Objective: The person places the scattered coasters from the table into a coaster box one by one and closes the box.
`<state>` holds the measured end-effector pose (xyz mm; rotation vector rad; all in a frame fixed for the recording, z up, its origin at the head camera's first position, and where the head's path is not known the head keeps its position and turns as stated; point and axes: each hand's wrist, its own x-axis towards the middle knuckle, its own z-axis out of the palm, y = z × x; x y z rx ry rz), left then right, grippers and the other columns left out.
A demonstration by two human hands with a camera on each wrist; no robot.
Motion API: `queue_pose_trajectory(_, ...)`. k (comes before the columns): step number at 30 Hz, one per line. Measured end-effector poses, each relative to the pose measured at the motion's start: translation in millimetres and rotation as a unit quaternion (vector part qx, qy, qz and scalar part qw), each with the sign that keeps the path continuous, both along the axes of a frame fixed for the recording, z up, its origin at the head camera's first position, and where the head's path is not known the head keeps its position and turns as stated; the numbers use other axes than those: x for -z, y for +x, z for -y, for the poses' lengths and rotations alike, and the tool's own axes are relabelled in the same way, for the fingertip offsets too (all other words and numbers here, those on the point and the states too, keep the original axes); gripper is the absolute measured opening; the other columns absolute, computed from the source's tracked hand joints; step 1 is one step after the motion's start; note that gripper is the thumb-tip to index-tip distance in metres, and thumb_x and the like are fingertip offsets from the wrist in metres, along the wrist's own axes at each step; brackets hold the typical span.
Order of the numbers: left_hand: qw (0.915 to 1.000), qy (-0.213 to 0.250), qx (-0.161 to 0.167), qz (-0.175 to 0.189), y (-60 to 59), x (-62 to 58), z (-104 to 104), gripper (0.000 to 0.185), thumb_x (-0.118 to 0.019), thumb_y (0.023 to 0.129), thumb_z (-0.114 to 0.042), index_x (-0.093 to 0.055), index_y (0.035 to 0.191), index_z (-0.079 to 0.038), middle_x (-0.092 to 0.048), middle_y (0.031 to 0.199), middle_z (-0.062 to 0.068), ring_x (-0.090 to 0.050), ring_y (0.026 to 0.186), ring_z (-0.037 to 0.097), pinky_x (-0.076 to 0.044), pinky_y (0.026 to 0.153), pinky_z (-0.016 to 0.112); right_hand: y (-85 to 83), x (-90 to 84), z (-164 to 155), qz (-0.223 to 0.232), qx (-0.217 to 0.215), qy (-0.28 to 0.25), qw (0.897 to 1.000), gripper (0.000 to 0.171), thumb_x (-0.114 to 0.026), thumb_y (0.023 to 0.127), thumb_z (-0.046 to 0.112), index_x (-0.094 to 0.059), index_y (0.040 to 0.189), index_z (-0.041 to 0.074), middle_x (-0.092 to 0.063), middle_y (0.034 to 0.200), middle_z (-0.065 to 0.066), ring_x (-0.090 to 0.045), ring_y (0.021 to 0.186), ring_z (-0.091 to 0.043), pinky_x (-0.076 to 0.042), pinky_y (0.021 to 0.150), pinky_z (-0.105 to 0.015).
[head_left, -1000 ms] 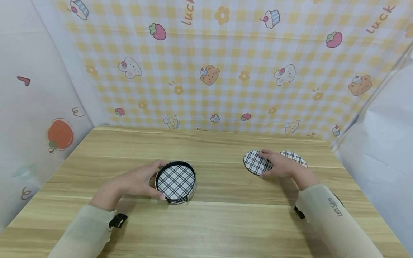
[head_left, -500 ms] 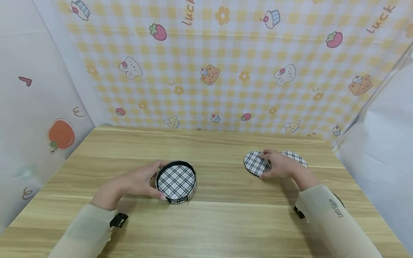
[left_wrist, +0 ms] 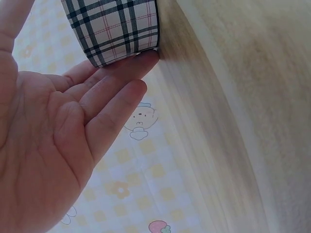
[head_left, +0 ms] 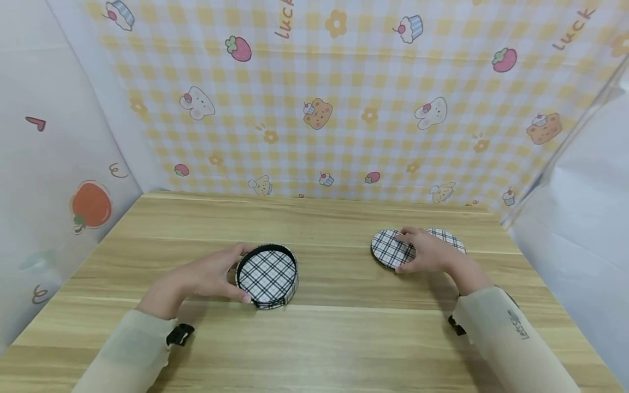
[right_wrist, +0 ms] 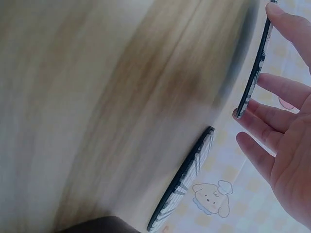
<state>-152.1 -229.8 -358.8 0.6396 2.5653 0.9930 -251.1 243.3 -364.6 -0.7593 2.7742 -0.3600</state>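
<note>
We have our left hand (head_left: 206,278) curved around the left side of a round plaid holder (head_left: 267,275), thumb on its near edge and fingers along its far rim; the holder sits on the wooden table (head_left: 314,338), a little left of the middle. In the left wrist view the fingertips (left_wrist: 146,58) touch the holder's plaid wall (left_wrist: 116,29) at its base, with the palm open beside it.

Well apart to the right, our right hand (head_left: 427,252) pinches a plaid coaster (head_left: 389,248) between thumb and fingers. The right wrist view shows that coaster (right_wrist: 252,80) lifted edge-on off the table, clear of the surface. A second coaster (head_left: 449,238) lies flat just behind the hand, partly hidden by it; the wrist view shows its dark rim (right_wrist: 182,187) resting on the wood.
</note>
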Motion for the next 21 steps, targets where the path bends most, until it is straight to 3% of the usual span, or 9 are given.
queue_pose_trajectory(10,0.9997,0.019,0.014,0.0,-1.1,-1.6,1,0.096,-0.087,0.074,-0.035,-0.034,0.144,0.003,-0.051,0.141,0.023,-0.051,0.129,0.041,-0.041,0.108,0.059,7.2,2.0,-1,-0.006,0.0,-0.021,1.0,0.086,-0.082,0.078,0.041,-0.046,0.146,0.0,-0.035,0.152,-0.033,-0.035,0.137,-0.056,-0.034,0.109,-0.067)
queue_pose_trajectory(21,0.9998,0.002,-0.01,0.014,-0.5,2.2,1,0.101,-0.088,0.072,-0.039,-0.032,0.146,0.002,-0.053,0.14,0.022,-0.052,0.13,0.038,-0.041,0.11,0.056,21.4,-0.7,4,-0.029,-0.007,-0.029,0.999,0.085,-0.083,0.076,0.04,-0.05,0.144,0.001,-0.036,0.152,-0.032,-0.035,0.138,-0.055,-0.034,0.111,-0.066)
